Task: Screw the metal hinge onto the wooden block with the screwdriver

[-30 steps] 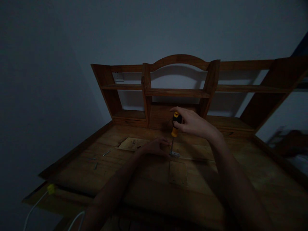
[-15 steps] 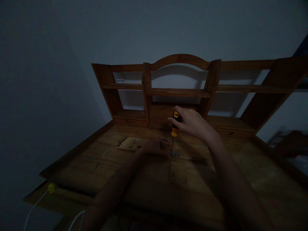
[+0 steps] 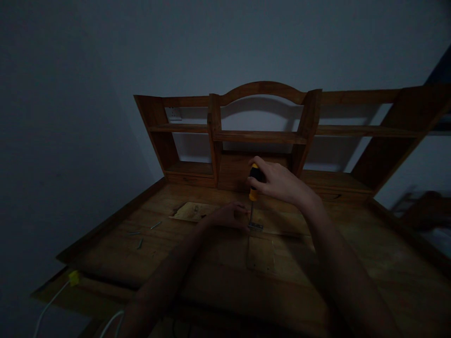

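Note:
A screwdriver with a yellow and black handle stands nearly upright over the desk. My right hand is closed around the upper handle, fingers and thumb on either side. The shaft's tip meets the left end of a small metal bracket lying on the wood; any screw under it is too small to make out. Low beside the shaft, my left hand rests on the desktop. Its thumb reaches the bracket's left end, with a gap between thumb and fingers. Whether the thumb presses on the bracket I cannot tell.
Several loose screws lie on the desktop at left. A pale bare-wood patch is behind my left forearm. A thin square wooden piece sits in front of the bracket. The wooden shelf unit rises behind. A yellow-ended white cable is at lower left.
My right hand's fingers have shifted around the screwdriver handle, and the handle leans slightly further left. The left hand and the bracket stay in place.

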### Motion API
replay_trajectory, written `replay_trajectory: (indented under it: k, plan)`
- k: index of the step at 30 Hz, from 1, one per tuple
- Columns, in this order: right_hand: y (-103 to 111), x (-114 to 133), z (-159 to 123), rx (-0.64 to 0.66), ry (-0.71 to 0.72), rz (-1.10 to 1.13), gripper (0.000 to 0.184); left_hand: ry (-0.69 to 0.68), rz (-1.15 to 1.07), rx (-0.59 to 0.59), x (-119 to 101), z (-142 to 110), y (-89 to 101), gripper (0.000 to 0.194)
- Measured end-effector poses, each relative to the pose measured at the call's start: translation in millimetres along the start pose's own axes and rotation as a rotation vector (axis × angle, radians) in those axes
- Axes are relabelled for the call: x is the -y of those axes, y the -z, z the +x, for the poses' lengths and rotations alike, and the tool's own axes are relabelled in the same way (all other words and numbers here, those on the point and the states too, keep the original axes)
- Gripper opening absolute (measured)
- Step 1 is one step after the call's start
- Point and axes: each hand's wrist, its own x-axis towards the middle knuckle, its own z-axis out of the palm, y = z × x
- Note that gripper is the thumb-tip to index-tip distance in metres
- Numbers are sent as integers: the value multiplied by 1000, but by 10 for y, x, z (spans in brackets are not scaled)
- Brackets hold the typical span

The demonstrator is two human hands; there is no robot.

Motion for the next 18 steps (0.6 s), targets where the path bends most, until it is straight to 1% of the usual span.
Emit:
replay_trajectory:
  k: [2,4,6,7,10,15,18]
  plan:
    - [-6,-6,4,3,47,71,42,-21,14,15,-7,5,8,66]
    - [-14,-7,5,-17,77,82,40,-29,31,12,9,13,7,66]
    - [-22,0,5,-41,63,31,34,-29,39,9,37,18,-2,68]
    - [-23,4,5,-49,40,-8,33,-27,39,7,52,19,-9,69]
    - [-12,9,4,-43,-18,-78,40,-15,29,-9,79,12,-24,71]
    - [12,-1,3,-7,57,70,38,14,36,4,77,1,-22,71]
    - [-8,20,2,-22,44,23,33,22,36,2,74,3,-19,72]
